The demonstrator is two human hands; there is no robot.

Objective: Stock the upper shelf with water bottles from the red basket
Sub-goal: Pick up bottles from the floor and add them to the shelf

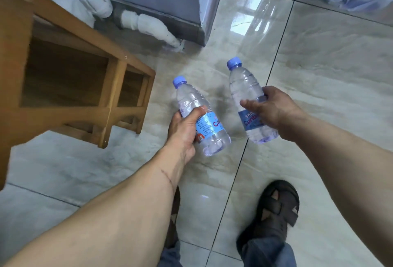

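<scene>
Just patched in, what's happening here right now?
A person stands on a tiled floor with a water bottle in each hand. The left hand grips one bottle around its middle, and the right hand grips the other bottle. Both are capped and held above the floor. A wooden shelf unit stands to the left. No red basket is in view.
</scene>
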